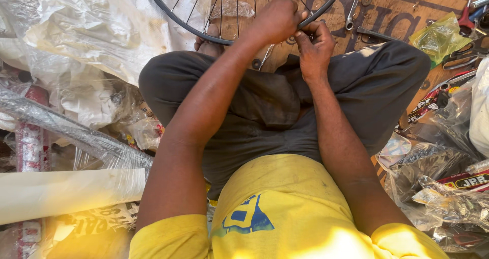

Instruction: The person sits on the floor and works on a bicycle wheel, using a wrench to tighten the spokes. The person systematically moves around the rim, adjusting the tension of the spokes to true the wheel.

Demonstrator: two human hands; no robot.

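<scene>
The left hand (276, 18) is closed over the black rim of the bicycle wheel (178, 22), which is held above the crossed legs, while just beside it the right hand (316, 47) is pinched on the same rim.

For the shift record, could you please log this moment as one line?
left hand: grips wheel rim | right hand: pinches at rim beside left | spokes: fitted | spanner: lying on cardboard
</scene>
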